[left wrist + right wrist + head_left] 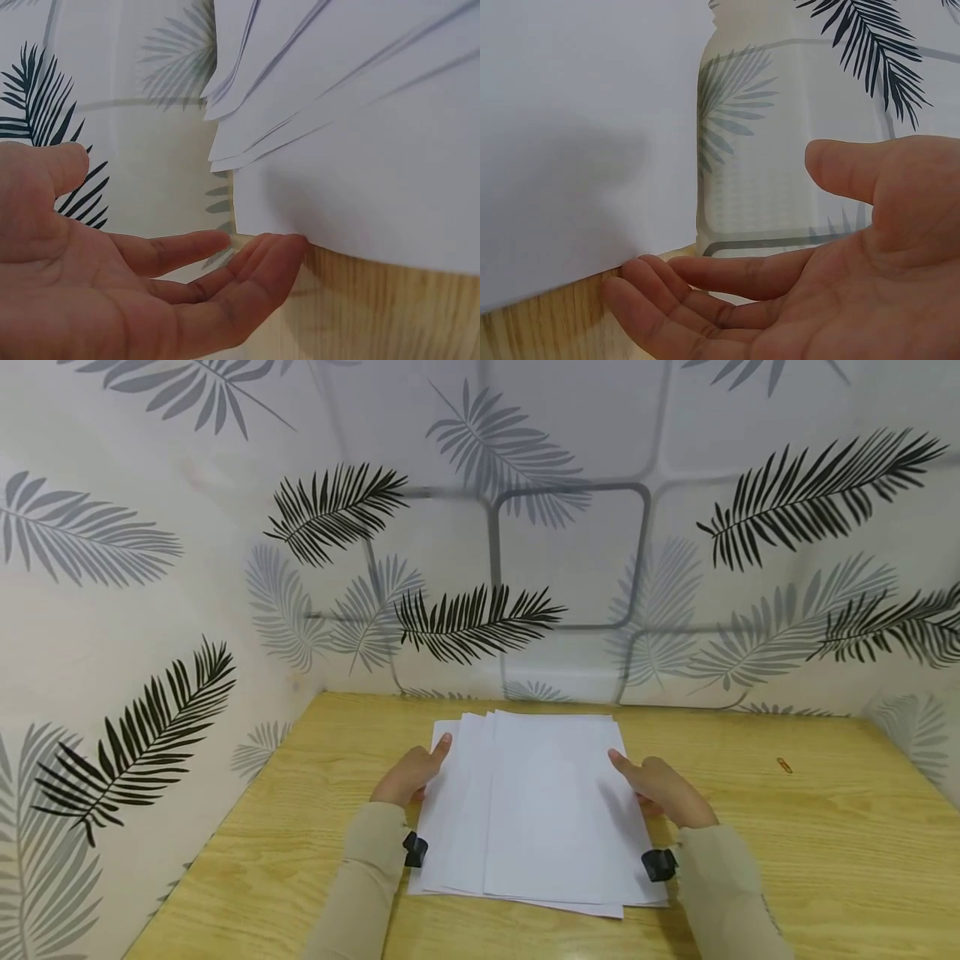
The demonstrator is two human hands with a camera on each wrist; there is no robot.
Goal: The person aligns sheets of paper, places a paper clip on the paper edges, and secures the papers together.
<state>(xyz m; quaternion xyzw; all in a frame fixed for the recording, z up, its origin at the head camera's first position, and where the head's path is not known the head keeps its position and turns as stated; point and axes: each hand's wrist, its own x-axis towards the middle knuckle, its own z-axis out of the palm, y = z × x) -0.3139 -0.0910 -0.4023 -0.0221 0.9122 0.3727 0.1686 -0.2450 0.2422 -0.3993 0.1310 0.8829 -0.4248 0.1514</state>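
A loose, uneven stack of white paper sheets [551,810] lies on the wooden table, its edges fanned out toward the left. At the stack's left edge is my left hand [412,775]. In the left wrist view, the relaxed fingertips [289,259] touch the lower sheet's edge, while the thumb stands apart from the paper. My right hand [667,789] is at the opposite edge. The right wrist view shows its fingertips [634,281] at the sheet's edge, thumb raised and apart. Neither hand pinches the paper.
An orange paper clip [784,765] lies on the table [840,852] to the right of the stack. Behind the table and along its left side stands a white wall covering [465,668] with leaf prints. A black wrist mount [660,865] sits at each sleeve.
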